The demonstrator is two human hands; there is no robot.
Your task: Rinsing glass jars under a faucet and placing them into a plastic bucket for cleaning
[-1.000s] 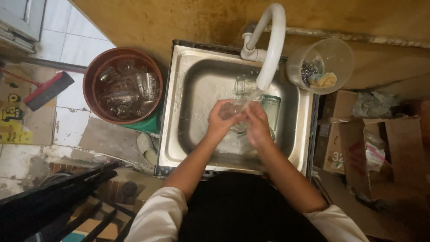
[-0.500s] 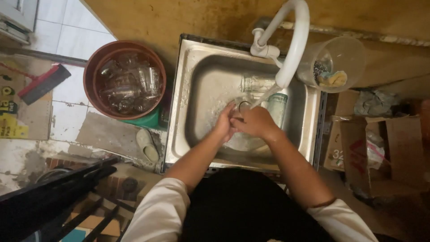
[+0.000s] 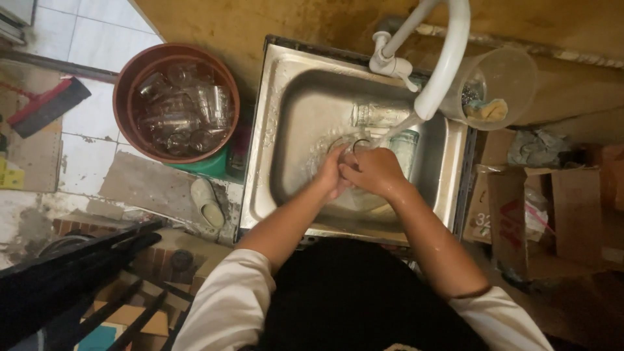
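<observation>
Hands: two, left hand (image 3: 331, 174) and right hand (image 3: 374, 170) grasping one glass (image 3: 344, 144); sink (image 3: 286, 117): two more glasses

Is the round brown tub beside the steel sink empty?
No, the round brown tub left of the steel sink is filled with clear drinking glasses.

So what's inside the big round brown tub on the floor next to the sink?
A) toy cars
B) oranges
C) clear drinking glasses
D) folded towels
C: the big round brown tub beside the steel sink is filled with clear drinking glasses, lying jumbled together inside it.
</observation>
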